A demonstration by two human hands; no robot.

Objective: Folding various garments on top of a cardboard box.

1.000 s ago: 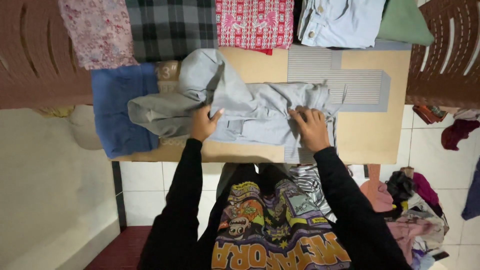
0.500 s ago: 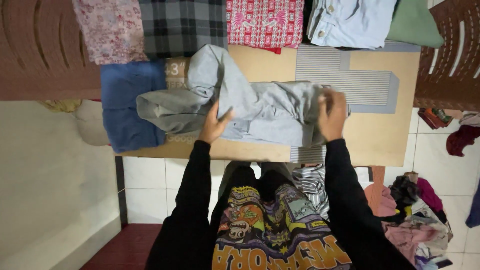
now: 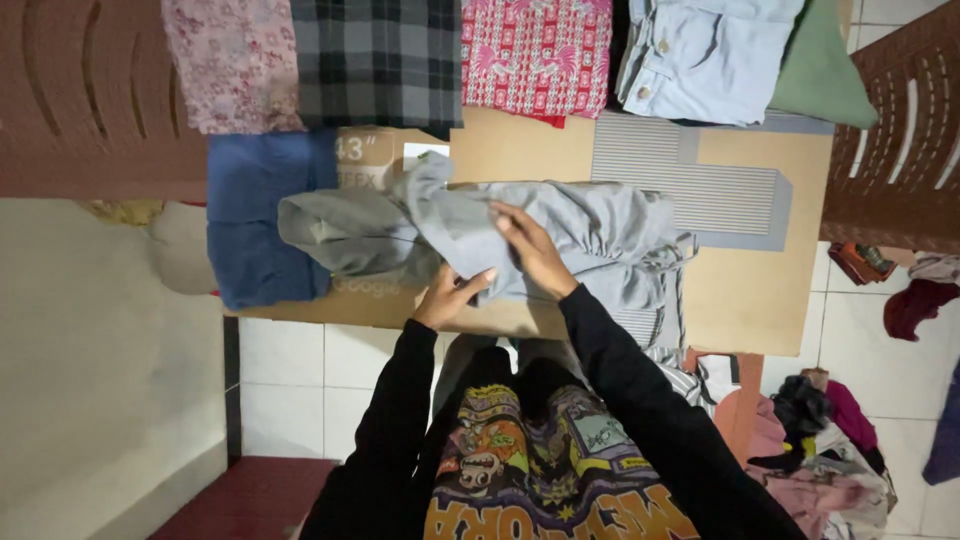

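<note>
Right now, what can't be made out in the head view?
- Grey garment: its type; it is bunched, and the right hand covers its middle.
- Left hand: fingertips tucked under the garment's near edge, grip unclear.
- Plaid cloth, red patterned cloth and light blue jeans: cut off by the top edge.
- Cardboard sheet: what supports it is hidden beneath.

Right hand [image 3: 535,252]: shifts from right end of grey garment [image 3: 590,235] to its middle, now lying flat across folded cloth, close to left hand [image 3: 450,295]. Left hand: drops toward near edge of garment, thumb on fabric. Garment's upper left flap: lower, flatter than before. Right end: looser, draping over cardboard edge.
</note>
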